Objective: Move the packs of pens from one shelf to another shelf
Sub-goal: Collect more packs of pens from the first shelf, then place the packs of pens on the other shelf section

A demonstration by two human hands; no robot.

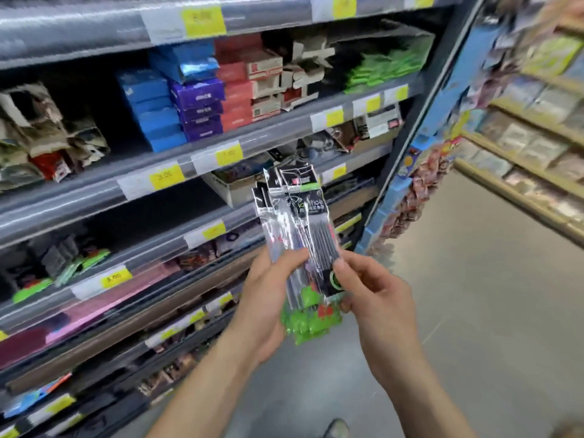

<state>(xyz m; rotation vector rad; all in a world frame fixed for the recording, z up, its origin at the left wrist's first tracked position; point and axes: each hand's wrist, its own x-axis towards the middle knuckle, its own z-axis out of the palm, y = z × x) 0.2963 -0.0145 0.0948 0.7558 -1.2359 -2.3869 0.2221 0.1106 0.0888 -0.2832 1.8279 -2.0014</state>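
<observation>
Along the left runs a grey shelving unit [221, 147] with yellow price tags [167, 176] on its rails; stacked blue boxes [151, 112], purple boxes [199, 105] and red boxes [240, 90] sit on an upper shelf, and pink sheets [120, 295] lie lower down. Before the shelves, in mid-air, the left hand [265, 298] grips a fanned bunch of clear packs of pens [300, 235] from the left side, its thumb laid across their front and its fingers curled behind. The packs stand nearly upright, black header cards on top and green card at the bottom. Just to their right, the right hand [376, 295] pinches the frontmost pack's lower edge between thumb and curled fingers. Further right, a blurred second rack [521, 143] faces the aisle floor [458, 295].
</observation>
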